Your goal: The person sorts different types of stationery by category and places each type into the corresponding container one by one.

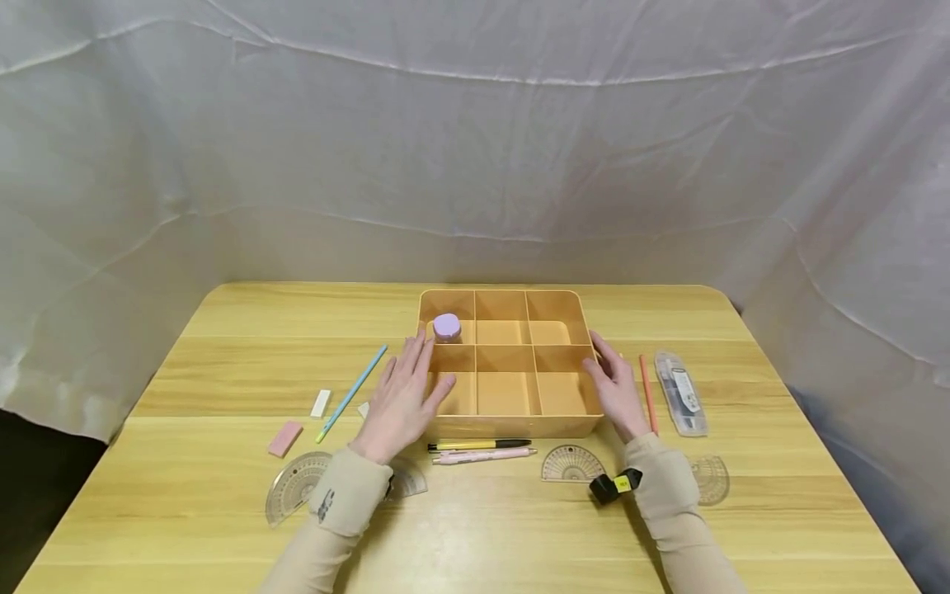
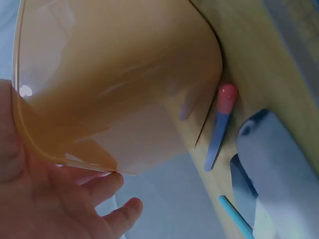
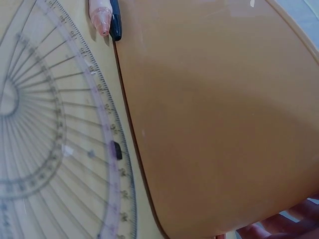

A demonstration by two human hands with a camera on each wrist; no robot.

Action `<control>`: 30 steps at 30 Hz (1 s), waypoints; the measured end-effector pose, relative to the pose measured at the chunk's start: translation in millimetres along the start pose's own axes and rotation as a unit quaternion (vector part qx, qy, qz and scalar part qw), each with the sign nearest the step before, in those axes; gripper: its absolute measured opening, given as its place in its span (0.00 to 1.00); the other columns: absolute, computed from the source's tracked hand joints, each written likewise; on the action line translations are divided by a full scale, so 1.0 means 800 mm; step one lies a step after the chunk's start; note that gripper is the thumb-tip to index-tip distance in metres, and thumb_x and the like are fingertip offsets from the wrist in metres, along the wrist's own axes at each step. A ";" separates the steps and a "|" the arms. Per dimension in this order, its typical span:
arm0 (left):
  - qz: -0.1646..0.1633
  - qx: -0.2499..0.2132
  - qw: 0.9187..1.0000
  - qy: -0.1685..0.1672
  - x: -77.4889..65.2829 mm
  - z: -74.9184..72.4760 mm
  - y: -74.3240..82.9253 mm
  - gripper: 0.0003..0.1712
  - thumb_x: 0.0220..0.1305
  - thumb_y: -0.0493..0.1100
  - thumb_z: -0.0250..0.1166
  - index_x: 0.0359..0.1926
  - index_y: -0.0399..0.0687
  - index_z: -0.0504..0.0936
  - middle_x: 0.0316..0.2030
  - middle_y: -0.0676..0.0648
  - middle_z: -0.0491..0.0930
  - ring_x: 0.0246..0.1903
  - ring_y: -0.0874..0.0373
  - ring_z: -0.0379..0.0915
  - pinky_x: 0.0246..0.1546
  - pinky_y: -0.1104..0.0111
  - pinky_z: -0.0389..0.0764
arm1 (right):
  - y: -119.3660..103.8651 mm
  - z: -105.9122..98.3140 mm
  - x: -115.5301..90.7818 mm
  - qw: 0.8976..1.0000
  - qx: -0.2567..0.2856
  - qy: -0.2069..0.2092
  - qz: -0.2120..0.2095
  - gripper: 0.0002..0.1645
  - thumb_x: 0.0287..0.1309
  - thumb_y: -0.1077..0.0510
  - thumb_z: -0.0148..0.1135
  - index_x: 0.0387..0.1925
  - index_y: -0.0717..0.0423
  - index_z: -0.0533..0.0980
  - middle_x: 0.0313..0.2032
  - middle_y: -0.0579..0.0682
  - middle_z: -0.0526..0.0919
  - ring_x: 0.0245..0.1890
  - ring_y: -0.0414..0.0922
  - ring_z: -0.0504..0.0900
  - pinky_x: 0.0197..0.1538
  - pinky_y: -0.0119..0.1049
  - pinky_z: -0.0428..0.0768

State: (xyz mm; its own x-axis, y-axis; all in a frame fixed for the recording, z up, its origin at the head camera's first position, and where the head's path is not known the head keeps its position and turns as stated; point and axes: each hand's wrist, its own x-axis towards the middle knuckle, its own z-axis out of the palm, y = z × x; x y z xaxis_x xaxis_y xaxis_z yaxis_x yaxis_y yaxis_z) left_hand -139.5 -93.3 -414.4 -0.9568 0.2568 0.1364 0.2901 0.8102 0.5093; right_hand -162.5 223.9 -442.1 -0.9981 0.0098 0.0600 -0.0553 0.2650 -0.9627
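An orange-tan divided organizer box [image 1: 515, 426] sits on the table between both hands. My left hand [image 1: 397, 404] holds its left side, the thumb above the front left compartment; the left wrist view shows that hand [image 2: 55, 206] at the rim. On the opposite side my right hand [image 1: 619, 394] grips the right wall, its thumb over the rim. In the right wrist view only its fingers [image 3: 284, 228] show, partly hidden by the box wall. A small purple-topped object [image 1: 447, 327] stands in the back left compartment.
A yellow-and-black pen [image 1: 475, 445] and a pink pen [image 1: 482, 455] lie before the box, near a clear protractor [image 1: 573, 464]. Leftward are a blue pencil [image 1: 352, 392], white eraser [image 1: 321, 403], pink eraser [image 1: 285, 439] and protractor [image 1: 295, 487]. Rightward lie a red pencil [image 1: 649, 392] and clear case [image 1: 681, 394].
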 end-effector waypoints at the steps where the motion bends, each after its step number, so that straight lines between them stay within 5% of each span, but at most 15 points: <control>1: -0.003 -0.001 1.000 -0.005 -0.001 0.002 0.000 0.43 0.77 0.58 0.51 0.78 0.35 0.50 0.80 0.37 0.45 0.80 0.41 0.41 0.78 0.42 0.47 | 0.000 0.000 0.000 1.000 -0.002 -0.001 -0.001 0.32 0.75 0.67 0.42 0.76 0.66 0.54 0.76 0.67 0.56 0.75 0.62 0.59 0.56 0.08 0.63; 11: -0.006 0.019 0.999 -0.038 -0.004 0.005 0.002 0.44 0.78 0.60 0.45 0.79 0.35 0.44 0.81 0.40 0.38 0.81 0.45 0.32 0.78 0.40 0.40 | 0.001 -0.006 -0.001 1.000 -0.015 -0.014 -0.006 0.32 0.75 0.67 0.43 0.76 0.68 0.52 0.76 0.68 0.55 0.75 0.63 0.60 0.55 0.08 0.64; 15: -0.009 0.027 0.999 -0.040 -0.005 0.004 0.002 0.44 0.78 0.59 0.46 0.79 0.36 0.44 0.81 0.40 0.39 0.81 0.45 0.33 0.79 0.41 0.40 | -0.002 -0.009 -0.001 0.999 -0.036 -0.035 -0.005 0.33 0.77 0.63 0.44 0.77 0.68 0.50 0.76 0.69 0.55 0.76 0.63 0.57 0.72 0.29 0.66; 19: -0.010 0.021 0.999 -0.036 -0.005 0.004 0.005 0.43 0.78 0.59 0.46 0.79 0.35 0.45 0.81 0.39 0.40 0.81 0.44 0.34 0.79 0.41 0.39 | -0.012 -0.021 0.002 0.996 -0.068 -0.061 -0.010 0.35 0.78 0.58 0.45 0.77 0.68 0.49 0.77 0.69 0.52 0.78 0.64 0.51 0.78 0.58 0.54; 30: -0.005 0.019 0.999 -0.030 -0.003 0.008 0.006 0.43 0.78 0.60 0.45 0.78 0.35 0.46 0.81 0.40 0.39 0.81 0.45 0.34 0.79 0.42 0.39 | -0.034 -0.097 0.014 0.978 -0.176 -0.113 -0.004 0.34 0.77 0.51 0.47 0.75 0.66 0.57 0.73 0.71 0.60 0.72 0.70 0.62 0.71 0.67 0.64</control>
State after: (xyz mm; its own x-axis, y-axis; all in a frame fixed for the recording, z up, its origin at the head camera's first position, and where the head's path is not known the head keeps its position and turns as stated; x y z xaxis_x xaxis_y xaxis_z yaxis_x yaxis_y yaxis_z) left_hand -136.1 -86.8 -417.9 -0.9572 0.2782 0.0794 0.2815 0.8319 0.4783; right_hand -170.4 291.5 -395.0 -0.9799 -0.1970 -0.0314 -0.0908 0.5807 -0.8090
